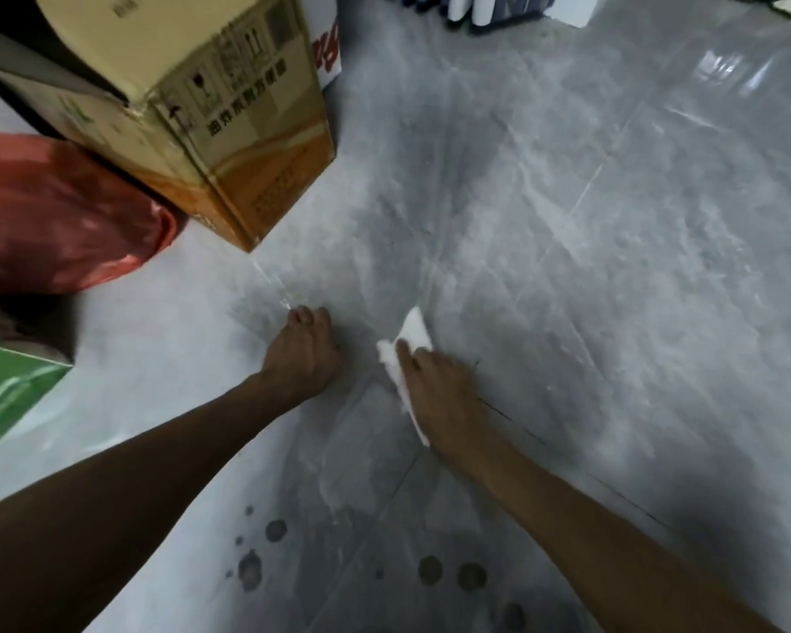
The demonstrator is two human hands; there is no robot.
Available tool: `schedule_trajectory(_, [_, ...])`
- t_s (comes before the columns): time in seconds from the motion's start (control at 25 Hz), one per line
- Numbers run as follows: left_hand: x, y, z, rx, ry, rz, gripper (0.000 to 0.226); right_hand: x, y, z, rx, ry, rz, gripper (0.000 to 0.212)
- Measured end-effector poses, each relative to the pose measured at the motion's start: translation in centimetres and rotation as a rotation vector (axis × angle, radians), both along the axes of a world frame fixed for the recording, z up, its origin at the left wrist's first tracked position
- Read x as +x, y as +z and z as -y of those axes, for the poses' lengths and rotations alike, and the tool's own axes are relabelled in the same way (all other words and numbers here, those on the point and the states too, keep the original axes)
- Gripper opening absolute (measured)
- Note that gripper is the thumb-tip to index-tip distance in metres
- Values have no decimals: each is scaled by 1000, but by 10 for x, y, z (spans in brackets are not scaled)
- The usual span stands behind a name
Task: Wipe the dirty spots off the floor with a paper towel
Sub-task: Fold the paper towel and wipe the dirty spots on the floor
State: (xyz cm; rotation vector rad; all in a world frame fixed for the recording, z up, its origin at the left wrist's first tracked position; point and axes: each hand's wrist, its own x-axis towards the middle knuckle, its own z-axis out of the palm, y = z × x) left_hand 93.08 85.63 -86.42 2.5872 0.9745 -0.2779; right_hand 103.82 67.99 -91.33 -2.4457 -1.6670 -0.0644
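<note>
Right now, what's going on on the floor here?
A person is wiping the grey tiled floor. The right hand presses a white paper towel flat against the tile, and the left hand rests on the floor beside it, holding nothing. Several dark spots lie nearer the person, between the forearms, not yet wiped. A cardboard box and a red bag sit to the left.
</note>
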Motion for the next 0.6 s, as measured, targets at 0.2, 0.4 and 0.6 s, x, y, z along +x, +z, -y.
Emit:
schedule_trajectory(0.2, [1,-8,-2,-2,-4,-43,35,70,1,16,-122,278,12,51])
schedule_trajectory(0.4, [0,-8,-6,-78,15,-55,37,120,13,-49,-9,-522,-50,27])
schedule_trajectory(0.6, [-3,-5,-8,-80,31,-36,40,12,7,-58,-96,327,-301,31])
